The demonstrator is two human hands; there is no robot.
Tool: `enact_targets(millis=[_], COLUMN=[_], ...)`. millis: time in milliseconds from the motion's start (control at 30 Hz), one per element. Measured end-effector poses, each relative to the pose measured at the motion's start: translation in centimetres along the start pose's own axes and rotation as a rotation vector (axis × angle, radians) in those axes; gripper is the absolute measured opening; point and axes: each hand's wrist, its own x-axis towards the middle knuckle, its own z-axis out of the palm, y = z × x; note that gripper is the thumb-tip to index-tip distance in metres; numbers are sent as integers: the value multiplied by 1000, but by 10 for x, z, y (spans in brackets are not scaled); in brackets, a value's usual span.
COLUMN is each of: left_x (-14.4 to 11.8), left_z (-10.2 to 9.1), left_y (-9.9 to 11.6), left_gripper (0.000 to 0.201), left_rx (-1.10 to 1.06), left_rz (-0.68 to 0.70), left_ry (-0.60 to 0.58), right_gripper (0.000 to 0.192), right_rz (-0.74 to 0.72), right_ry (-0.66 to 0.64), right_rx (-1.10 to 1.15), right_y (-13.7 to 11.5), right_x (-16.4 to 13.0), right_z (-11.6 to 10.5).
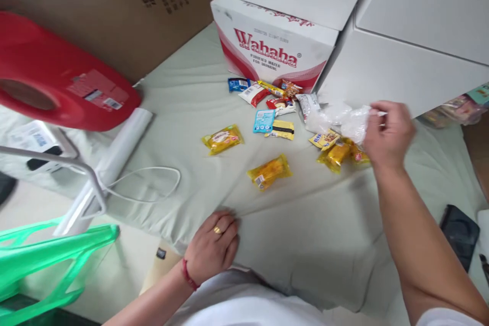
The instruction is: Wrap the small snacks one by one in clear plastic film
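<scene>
- Fingers of the left hand (214, 245) lie flat and spread at the near edge of the pale green sheet (305, 234), holding nothing; the palm presses down, it seems, to brace the body and keep the cloth taut while the other arm reaches.
- Black phone-like object (459, 234) rests on the sheet to the right of the outstretched forearm, clear of the snacks.
- White cable (153, 183) loops on the sheet to the left, beside a white roll (122, 147) lying slantwise under a red plastic piece (57, 76); a green plastic frame (46, 260) sits at the near left corner.
- One yellow snack packet (269, 171) lies alone near the middle of the sheet, another yellow packet (223, 139) further left, both apart from the rest.
- Right hand (387, 135) has its fingers pinched shut on a crumpled clear plastic bag (340, 119), lifted just above a small cluster of yellow packets (338, 153), so the bag hangs slack.
- Further back, a scatter of blue, red and white snack packs (267, 99) lies just before the Wahaha carton (273, 51).
- White boxes (401, 35) stand stacked behind and to the right, and a brown cardboard box (114, 5) stands at the far left.
</scene>
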Motion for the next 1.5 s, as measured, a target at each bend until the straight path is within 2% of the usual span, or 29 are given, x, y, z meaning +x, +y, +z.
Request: enact_targets(millis=[33, 100, 167, 233, 333, 433, 500, 600, 700, 733, 767, 833, 867, 933, 1000, 1067, 1133, 1167, 1233, 1300, 1333, 1400, 1433, 1500], left_x=[-1, -2, -4, -5, -6, -5, -4, 0, 17, 27, 38, 64, 76, 95, 106, 110, 109, 109, 108, 108, 108, 108, 108, 108], left_z=[0, 1, 2, 4, 7, 6, 0, -11, -18, -17, -16, -11, -7, 0, 5, 9, 10, 10, 11, 12, 13, 14, 14, 14], left_y=[0, -1, -1, -2, -3, -3, -3, -5, -15, -21, -28, -42, -48, -58, -65, -68, -69, -69, -69, -68, -68, -67, -67, -68], left_gripper=[20, 18, 16, 14, 13, 11, 11, 22, 22, 26, 41, 66, 70, 63, 56, 54, 54, 55, 56, 58, 58, 59, 60, 62], left_rx=[-14, -38, -58, -77, -105, -167, -265, -543, -902, -1033, -1173, -1458, -1560, -1640, -1611, -1576, -1562, -1556, -1546, -1532, -1525, -1525, -1533, -1565], left_rz=[2, 5, 4, 5, 8, 3, -25, -185, -520, -620, -689, -748, -754, -773, -816, -851, -867, -872, -881, -875, -867, -848, -840, -829], left_ry=[-2, -12, -19, -19, -21, -28, -28, -12, 113, 153, 169, 80, 15, -42, 17, 85, 120, 129, 127, 89, 73, 65, 67, 65], right_gripper=[37, 38, 22, 11, 13, 25, 27, 25, 33, 36, 38, 40, 39, 39, 39, 41, 48, 53, 57, 40, 27, 16, 13, 6], right_rz=[-40, -51, -11, 20, 219, 540, 689, 837, 903, 910, 915, 924, 924, 901, 842, 733, 500, 334, -26, -304, -373, -373, -303, -50], right_ry=[-75, -194, -289, -268, -182, -352, -472, -520, -555, -564, -575, -590, -581, -508, -365, -168, 29, 77, 23, -110, -149, -178, -200, -265], right_rx=[9, -34, -66, 55, 595, 1231, 1474, 1599, 1639, 1643, 1634, 1565, 1509, 1388, 1249, 1050, 811, 689, 473, 348, 333, 409, 491, 712], right_y=[-23, -53, -68, -77, -97, -124, -140, -155, -163, -166, -169, -174, -176, -175, -167, -156, -146, -145, -149, -159, -164, -172, -174, -175], right_x=[-8, -16, -17, -20, -40, -78, -106, -140, -159, -162, -164, -167, -167, -169, -170, -173, -175, -176, -177, -177, -177, -178, -179, -181], right_z=[11, 34, 49, 53, 40, 27, 24, 27, 31, 33, 34, 37, 39, 42, 44, 42, 38, 36, 33, 35, 36, 39, 39, 38])
